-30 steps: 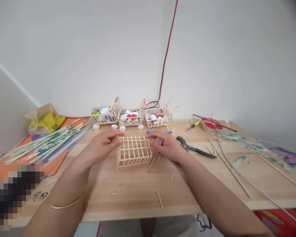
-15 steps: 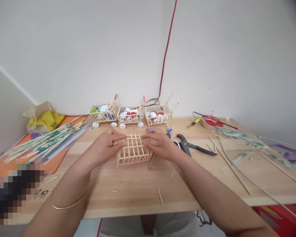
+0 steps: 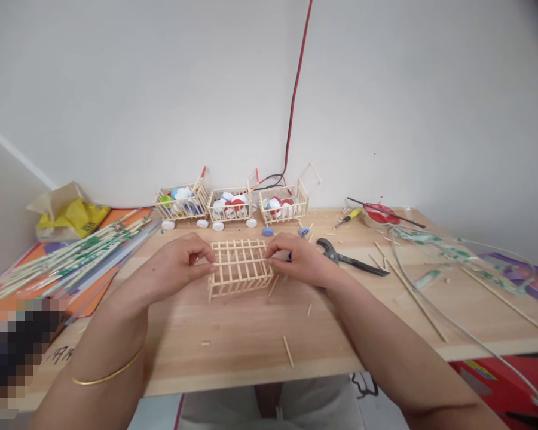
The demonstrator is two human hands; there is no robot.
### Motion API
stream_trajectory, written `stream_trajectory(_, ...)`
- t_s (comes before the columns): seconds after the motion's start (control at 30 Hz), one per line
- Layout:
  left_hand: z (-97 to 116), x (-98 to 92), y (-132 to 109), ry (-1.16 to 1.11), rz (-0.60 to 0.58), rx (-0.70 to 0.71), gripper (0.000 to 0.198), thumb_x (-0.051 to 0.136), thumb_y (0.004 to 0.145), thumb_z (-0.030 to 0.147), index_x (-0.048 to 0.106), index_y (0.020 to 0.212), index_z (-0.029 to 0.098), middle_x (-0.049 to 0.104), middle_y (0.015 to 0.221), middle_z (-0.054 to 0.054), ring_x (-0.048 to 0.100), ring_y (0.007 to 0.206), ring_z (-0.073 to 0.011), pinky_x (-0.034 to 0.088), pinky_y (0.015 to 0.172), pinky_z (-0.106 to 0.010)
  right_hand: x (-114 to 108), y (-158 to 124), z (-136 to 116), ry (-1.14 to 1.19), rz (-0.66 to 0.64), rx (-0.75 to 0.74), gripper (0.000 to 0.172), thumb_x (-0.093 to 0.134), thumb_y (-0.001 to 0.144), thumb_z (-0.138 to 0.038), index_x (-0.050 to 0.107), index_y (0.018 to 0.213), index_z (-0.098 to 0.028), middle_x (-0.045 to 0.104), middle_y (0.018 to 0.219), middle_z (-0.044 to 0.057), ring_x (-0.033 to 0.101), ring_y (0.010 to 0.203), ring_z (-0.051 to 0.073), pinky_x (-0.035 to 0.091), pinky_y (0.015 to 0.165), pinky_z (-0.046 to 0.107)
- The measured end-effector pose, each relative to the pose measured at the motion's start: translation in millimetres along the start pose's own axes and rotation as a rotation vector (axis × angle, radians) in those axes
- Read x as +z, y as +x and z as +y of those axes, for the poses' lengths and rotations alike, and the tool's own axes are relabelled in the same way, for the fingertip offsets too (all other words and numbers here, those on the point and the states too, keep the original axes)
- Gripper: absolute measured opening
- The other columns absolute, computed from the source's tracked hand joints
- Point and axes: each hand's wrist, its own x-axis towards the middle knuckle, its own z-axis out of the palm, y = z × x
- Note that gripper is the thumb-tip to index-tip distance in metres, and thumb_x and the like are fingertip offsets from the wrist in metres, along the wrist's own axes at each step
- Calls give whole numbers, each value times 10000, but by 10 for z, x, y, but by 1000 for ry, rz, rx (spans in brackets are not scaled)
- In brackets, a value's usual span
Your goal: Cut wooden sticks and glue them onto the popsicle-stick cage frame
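Observation:
A small basket frame of thin wooden sticks (image 3: pixel 240 261) rests on the table between my hands, its slatted face up. My left hand (image 3: pixel 177 263) has its thumb and forefinger at the basket's left end. At the right end, my right hand (image 3: pixel 299 261) grips with bent fingers; part of that end is hidden behind them. A short loose stick (image 3: pixel 274 285) leans beside the basket's right side. Black-handled pliers (image 3: pixel 354 260) lie just right of my right hand. Behind my hands are blue bottle caps (image 3: pixel 268 232).
Three stick carts (image 3: pixel 182 202) filled with bottle caps stand by the wall. Bundled sticks (image 3: pixel 89 251) lie at the left, near a yellow bag (image 3: pixel 74 221). At the right are a red bowl (image 3: pixel 380 215), a yellow-handled tool (image 3: pixel 352 215), long sticks (image 3: pixel 410 292) and a pale cable (image 3: pixel 434 304).
My fingers have shifted from the basket's upper face out to its two ends. The camera view has moved slightly; the basket stays about where it was.

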Motion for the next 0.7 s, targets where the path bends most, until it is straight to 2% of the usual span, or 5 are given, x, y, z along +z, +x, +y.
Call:
stream_trajectory(0.2, -45, 40, 27, -22, -37, 36, 226, 576, 762, 390, 690, 729, 198, 634, 732, -7, 520, 601, -124, 406, 574, -243, 0, -1, -14, -24, -42, 23, 78, 562, 833, -155, 622, 788, -175, 665, 848, 34, 588, 817, 162, 423, 774, 301)
stream_trajectory(0.37, -13, 30, 20, -13, -20, 46, 258, 567, 775, 415, 698, 722, 198, 647, 745, -15, 542, 611, -132, 412, 580, -248, 6, 1, 7, -62, -75, 30, 105, 525, 855, -163, 595, 777, -171, 643, 810, 32, 569, 794, 161, 413, 741, 286)
stream_trajectory(0.53, -16, 46, 13, -13, -12, 57, 280, 556, 792, 423, 693, 698, 198, 638, 738, -22, 559, 648, -146, 419, 602, -254, 16, 2, 35, -82, -77, 13, 113, 510, 861, -165, 579, 772, -172, 630, 797, 30, 559, 779, 161, 407, 727, 281)
stream_trajectory(0.7, -41, 60, -4, -10, -9, 75, 247, 548, 811, 383, 705, 754, 201, 632, 768, -24, 564, 686, -149, 421, 627, -256, 28, -7, 69, -70, -61, -13, 106, 514, 869, -182, 587, 794, -176, 630, 807, 30, 557, 784, 160, 406, 729, 280)
